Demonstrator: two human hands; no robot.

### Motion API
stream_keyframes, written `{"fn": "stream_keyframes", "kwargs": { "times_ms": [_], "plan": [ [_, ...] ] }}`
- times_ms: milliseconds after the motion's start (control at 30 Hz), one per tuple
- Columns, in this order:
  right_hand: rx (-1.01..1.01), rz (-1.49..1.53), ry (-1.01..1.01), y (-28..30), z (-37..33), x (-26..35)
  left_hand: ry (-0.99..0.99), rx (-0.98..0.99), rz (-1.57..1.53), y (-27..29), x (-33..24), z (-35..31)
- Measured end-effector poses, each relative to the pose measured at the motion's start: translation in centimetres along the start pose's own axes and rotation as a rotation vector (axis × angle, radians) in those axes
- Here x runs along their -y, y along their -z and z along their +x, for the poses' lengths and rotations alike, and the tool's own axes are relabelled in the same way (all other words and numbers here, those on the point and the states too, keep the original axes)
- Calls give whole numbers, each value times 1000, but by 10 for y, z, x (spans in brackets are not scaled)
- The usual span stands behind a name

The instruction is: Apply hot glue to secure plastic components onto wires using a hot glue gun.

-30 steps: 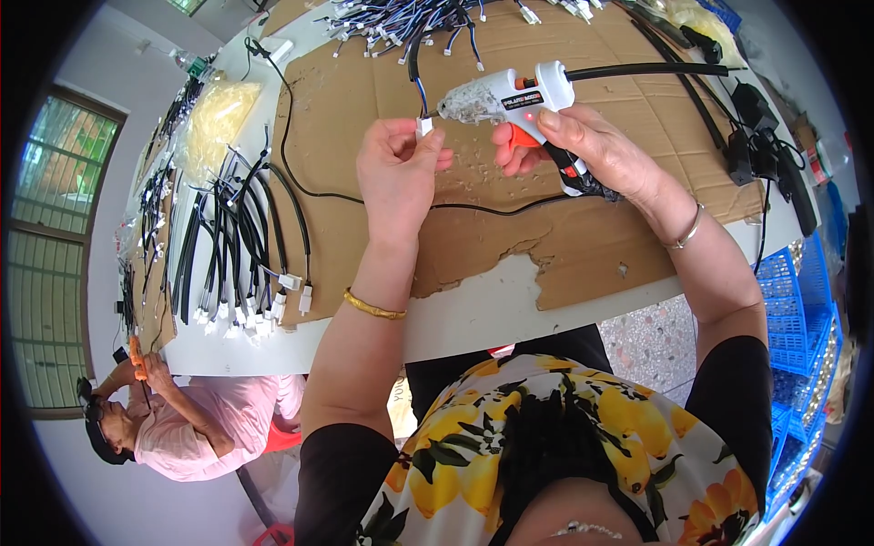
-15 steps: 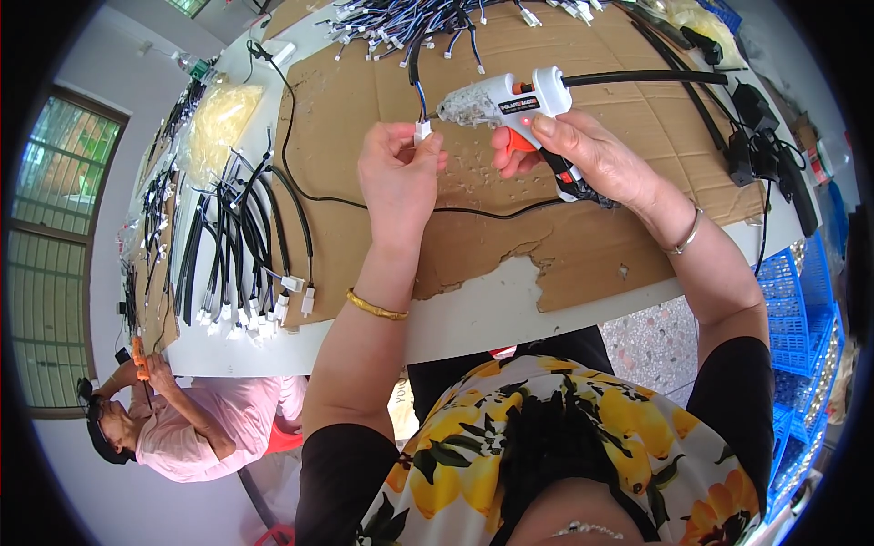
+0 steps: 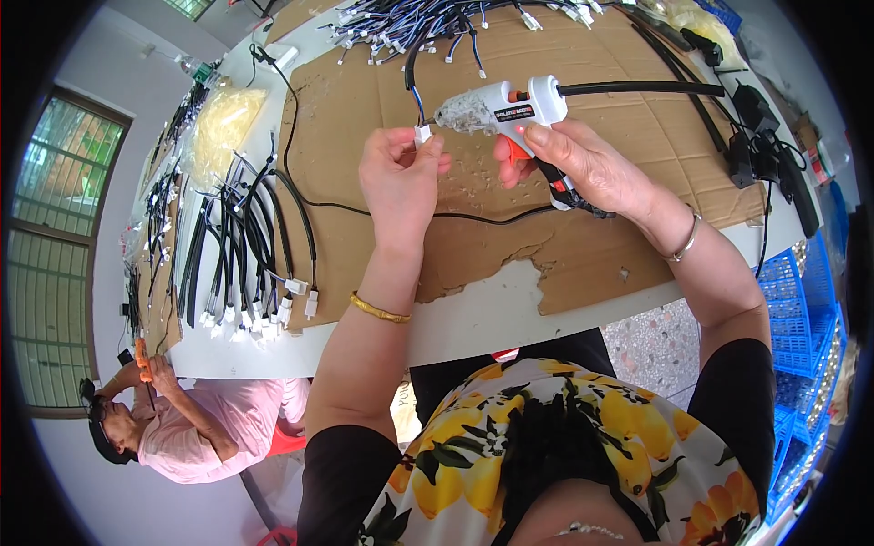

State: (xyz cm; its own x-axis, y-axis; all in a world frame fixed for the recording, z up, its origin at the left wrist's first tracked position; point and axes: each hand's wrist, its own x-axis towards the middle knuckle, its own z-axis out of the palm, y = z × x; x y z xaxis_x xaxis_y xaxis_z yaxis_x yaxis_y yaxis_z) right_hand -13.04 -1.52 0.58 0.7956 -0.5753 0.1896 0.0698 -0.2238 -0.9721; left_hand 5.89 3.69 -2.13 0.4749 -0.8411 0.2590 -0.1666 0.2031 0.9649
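Between thumb and fingers, my left hand pinches a small white plug connector. Blue and black wires run up from it into a black-sleeved cable that leads to the pile at the back. My right hand grips a white hot glue gun by its handle, index finger at the orange trigger. The gun's nozzle points left and is at the wires, just above the connector; whether it touches them I cannot tell. A black glue stick sticks out of the gun's rear.
Brown cardboard covers much of the white table. Sleeved cables with white plugs lie at left, beside a bag of yellowish pieces. More wires are heaped at the back. Blue crates stand right; a co-worker sits at left.
The glue gun has tilted slightly and shifted a little left and up, with my right hand. My left hand keeps its pinch on the connector, almost unmoved.
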Motion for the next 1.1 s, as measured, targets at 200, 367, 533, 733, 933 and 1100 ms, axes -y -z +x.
{"fn": "stream_keyframes", "kwargs": {
  "times_ms": [200,367,533,733,933,1100],
  "plan": [
    [-1,-36,-3,0,0,-1,0,10,-7,1,2,1],
    [7,-76,-34,2,-1,-1,7,14,-12,1,0,0],
    [14,-66,-21,2,0,-3,22,16,-33,1,0,0],
    [12,-72,-58,3,-2,0,23,26,-50,1,-1,1],
    [14,-98,-62,2,-2,3,14,17,-48,1,0,1],
    [7,-92,-50,1,-2,4,-22,-2,-50,2,3,2]
  ]
}}
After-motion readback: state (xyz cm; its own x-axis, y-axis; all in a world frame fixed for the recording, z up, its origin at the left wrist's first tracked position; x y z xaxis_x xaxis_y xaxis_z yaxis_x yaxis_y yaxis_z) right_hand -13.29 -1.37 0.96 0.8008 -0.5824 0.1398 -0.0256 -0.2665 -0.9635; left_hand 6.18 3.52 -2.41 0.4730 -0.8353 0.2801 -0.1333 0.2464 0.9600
